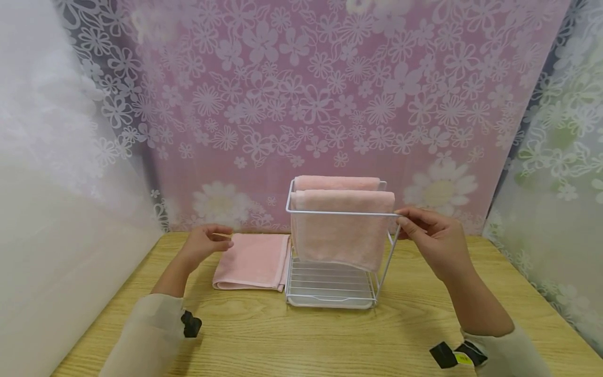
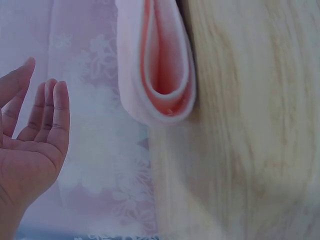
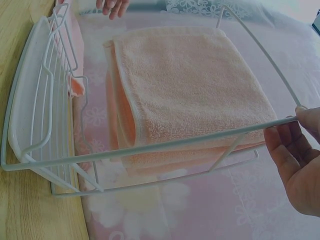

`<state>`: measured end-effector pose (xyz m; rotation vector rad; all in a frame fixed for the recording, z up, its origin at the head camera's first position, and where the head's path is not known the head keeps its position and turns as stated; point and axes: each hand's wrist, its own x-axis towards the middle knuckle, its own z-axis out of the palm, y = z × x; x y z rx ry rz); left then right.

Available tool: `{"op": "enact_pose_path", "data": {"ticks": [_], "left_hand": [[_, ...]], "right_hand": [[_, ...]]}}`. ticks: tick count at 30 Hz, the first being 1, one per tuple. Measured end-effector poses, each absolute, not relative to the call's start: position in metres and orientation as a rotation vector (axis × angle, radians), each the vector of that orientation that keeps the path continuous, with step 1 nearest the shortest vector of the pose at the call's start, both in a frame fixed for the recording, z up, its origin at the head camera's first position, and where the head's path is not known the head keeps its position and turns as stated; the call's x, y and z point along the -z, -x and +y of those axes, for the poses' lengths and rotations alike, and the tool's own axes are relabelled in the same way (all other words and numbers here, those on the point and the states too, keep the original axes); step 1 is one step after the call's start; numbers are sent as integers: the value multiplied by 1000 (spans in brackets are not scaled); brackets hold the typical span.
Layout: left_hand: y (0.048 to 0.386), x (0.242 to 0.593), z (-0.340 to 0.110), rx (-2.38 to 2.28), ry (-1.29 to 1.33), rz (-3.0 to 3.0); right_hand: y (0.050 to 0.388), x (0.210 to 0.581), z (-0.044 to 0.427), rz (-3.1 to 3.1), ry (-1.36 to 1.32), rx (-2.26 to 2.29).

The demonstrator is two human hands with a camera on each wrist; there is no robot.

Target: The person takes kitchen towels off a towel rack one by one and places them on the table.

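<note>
A white wire rack (image 1: 343, 213) stands on the table with two pink towels draped over its upper bars, a front towel (image 1: 341, 230) and a back towel (image 1: 336, 183). My right hand (image 1: 435, 238) pinches the rack's top right corner between thumb and fingers, as the right wrist view also shows. To the rack's left lies a folded pink towel (image 1: 254, 261), its looped fold (image 2: 167, 105) facing the left wrist camera. Beside that towel's left edge hovers my left hand (image 1: 204, 246), fingers relaxed and holding nothing; whether it touches the cloth I cannot tell.
A white tray (image 1: 330, 302) sits under the rack's lower wire shelf. The wooden table (image 1: 235, 335) runs back to a pink flowered curtain (image 1: 306, 104), with pale sheets at both sides. Each sleeve carries a black strap piece (image 1: 190, 324).
</note>
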<state>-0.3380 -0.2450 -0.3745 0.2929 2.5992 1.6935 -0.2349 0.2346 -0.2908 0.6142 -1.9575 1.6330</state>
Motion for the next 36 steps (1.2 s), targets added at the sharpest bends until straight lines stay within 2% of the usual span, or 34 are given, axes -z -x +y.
{"op": "enact_pose_path", "data": {"ticks": [18,36], "left_hand": [[326,334,-218,-1654,-496,2617],[320,308,-199,-1628,-617,2639]], "right_hand": [[234,290,234,-1974,-613,-1626],[233,290,236,-1991,-608,-1626]]}}
